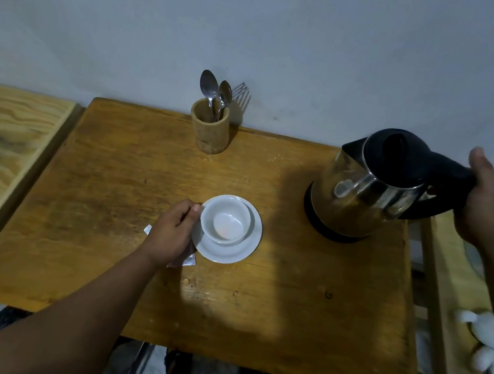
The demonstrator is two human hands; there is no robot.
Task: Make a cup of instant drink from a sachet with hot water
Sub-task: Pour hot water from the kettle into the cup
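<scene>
Cup (227, 221) sits on saucer (242, 250) mid-desk (105, 213), powder visible inside. Left hand (172, 233) pinches cup's handle, grip closed on it; torn sachet (187, 260) lies under that hand. Right hand (484, 205) grips kettle (368, 186) handle, kettle tilted toward cup, spout well apart from it. Spoons (215, 91) stand in holder (208, 130) at rear.

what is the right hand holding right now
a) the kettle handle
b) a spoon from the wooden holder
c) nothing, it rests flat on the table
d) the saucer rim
a: the right hand is wrapped around the black handle of the steel kettle, which is tilted spout-first toward the white cup, while the left hand steadies that cup.
</scene>
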